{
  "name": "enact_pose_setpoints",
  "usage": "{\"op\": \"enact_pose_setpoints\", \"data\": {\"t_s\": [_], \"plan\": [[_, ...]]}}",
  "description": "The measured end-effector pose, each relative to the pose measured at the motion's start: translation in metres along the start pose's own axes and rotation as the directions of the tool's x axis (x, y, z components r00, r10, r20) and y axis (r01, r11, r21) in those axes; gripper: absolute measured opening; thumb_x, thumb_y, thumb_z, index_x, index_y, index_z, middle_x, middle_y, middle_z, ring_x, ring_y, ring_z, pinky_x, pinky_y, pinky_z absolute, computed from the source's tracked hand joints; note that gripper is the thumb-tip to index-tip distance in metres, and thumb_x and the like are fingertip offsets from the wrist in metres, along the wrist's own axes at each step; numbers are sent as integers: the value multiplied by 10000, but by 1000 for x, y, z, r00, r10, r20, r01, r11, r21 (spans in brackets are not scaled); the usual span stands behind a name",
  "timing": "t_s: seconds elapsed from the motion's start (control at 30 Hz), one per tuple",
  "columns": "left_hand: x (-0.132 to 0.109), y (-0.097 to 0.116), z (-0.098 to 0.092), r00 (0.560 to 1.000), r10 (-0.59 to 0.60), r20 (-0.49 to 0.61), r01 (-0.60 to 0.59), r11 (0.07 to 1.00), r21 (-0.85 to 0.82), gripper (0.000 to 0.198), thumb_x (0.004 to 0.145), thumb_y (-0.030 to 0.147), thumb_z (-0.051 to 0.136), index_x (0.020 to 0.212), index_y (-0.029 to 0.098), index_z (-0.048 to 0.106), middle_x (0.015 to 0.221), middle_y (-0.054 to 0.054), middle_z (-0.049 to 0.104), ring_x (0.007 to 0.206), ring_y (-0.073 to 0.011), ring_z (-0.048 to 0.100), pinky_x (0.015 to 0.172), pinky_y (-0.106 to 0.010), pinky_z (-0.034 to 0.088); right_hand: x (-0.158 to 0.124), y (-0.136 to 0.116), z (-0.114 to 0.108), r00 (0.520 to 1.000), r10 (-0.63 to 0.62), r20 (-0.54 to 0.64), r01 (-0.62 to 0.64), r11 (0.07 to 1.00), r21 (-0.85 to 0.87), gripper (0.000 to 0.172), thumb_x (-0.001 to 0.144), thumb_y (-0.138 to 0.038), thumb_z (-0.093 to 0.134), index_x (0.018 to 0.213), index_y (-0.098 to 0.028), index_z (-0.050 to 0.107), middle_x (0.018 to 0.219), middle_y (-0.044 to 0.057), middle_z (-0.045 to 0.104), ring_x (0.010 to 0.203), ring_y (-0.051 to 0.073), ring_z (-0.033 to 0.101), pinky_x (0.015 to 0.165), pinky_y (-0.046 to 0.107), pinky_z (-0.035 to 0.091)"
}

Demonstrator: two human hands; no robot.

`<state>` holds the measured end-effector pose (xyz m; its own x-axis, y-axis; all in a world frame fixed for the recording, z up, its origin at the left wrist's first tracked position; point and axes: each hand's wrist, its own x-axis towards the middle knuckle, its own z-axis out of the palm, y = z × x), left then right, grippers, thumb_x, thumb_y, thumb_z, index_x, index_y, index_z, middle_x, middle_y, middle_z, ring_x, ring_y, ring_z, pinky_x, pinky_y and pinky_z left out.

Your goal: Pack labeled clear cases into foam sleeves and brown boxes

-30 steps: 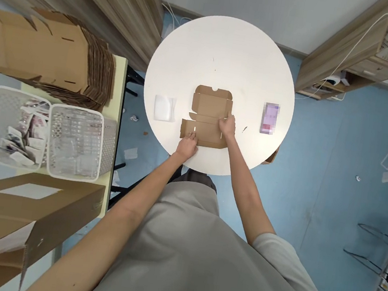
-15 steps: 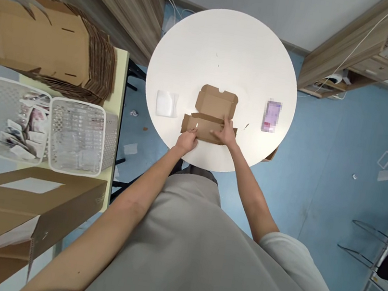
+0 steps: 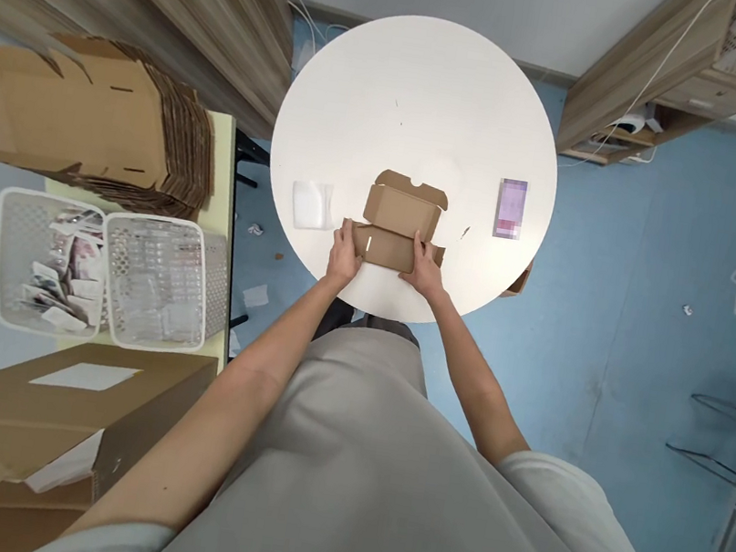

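You'd folded the box's [image 3: 395, 225] near wall up since 1 s ago; L hand [image 3: 345, 256] & R hand [image 3: 425, 271] fingers curled tight on its ends.

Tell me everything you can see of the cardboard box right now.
The box is brown cardboard, half folded: walls raised, the notched lid flap open at the far side, a small slot in the front wall. It sits near the front edge of the white table. The left hand grips its left end, the right hand its front right.
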<state>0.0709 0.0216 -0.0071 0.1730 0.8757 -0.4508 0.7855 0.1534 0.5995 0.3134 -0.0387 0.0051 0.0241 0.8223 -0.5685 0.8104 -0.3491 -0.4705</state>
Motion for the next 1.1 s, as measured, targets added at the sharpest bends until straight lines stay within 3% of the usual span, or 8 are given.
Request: {"op": "enact_pose_setpoints", "data": {"t_s": [0.2,0.37,0.5,0.57,0.67,0.73,0.87,1.1], "plan": [[5,7,-11,981,135,140,-155,976,150,627,907,58,637,1509,230,673,1494,-177,610,1417,-406,610,1208,-577,551,-5,-4,-3,1000,3,4,-3,1000,-21,1304,918,-266,836,1838,-358,-84,1806,238,279,1369,413,679,1019,526,656],[-4,3,-11,991,133,17,-134,983,125,550,969,168,728,1506,281,686,1856,-123,298,1675,-423,323,1334,-650,389,-5,-4,-2,1000,-11,-5,11,999,-35,1266,941,-260,796,1835,-373,-94,1774,217,332,1326,385,691,993,505,664],[-9,2,-14,995,85,60,-87,996,32,668,973,203,746,1613,330,604,1906,-91,178,1622,-372,479,1309,-549,467,-7,-7,-4,1000,6,9,-5,999,-41,1210,950,-272,793,1849,-335,-15,1786,223,318,1296,386,706,979,498,668],[-11,6,-17,996,73,55,-74,997,15,799,995,229,711,1739,317,434,1884,-140,249,1516,-348,606,1255,-522,525,-8,-8,-5,1000,8,9,-8,999,-33,1204,945,-275,798,1851,-325,6,1794,225,311,1310,395,702,988,503,667],[-14,18,-22,998,-11,67,13,1000,-24,929,1029,329,699,1816,260,211,1736,-188,523,1305,-307,744,1158,-472,584,-8,-9,-5,1000,-3,0,3,1000,-12,1205,936,-279,807,1852,-327,25,1801,217,316,1350,406,687,1018,510,663],[-17,27,-23,993,-63,98,69,996,-57,874,1031,412,720,1774,221,299,1617,-182,653,1214,-292,782,1105,-435,600,-8,-8,-4,1000,-4,-5,4,1000,-3,1204,932,-283,812,1853,-321,37,1805,215,317,1366,413,682,1033,516,661],[-20,37,-18,995,-51,85,57,996,-72,556,1045,490,696,1508,199,598,1538,-159,715,1201,-287,788,1084,-407,590,-7,-6,-1,1000,-11,-8,11,1000,-6,1210,928,-285,813,1854,-312,34,1827,217,296,1361,425,691,1022,528,669],[-6,36,-8,980,-197,35,194,978,81,216,1014,374,678,1171,226,684,1221,-113,821,1170,-295,767,1064,-424,579,-6,-4,-2,999,-26,19,26,1000,-6,1212,918,-272,824,1856,-283,57,1829,231,294,1336,422,705,999,512,673]]}}
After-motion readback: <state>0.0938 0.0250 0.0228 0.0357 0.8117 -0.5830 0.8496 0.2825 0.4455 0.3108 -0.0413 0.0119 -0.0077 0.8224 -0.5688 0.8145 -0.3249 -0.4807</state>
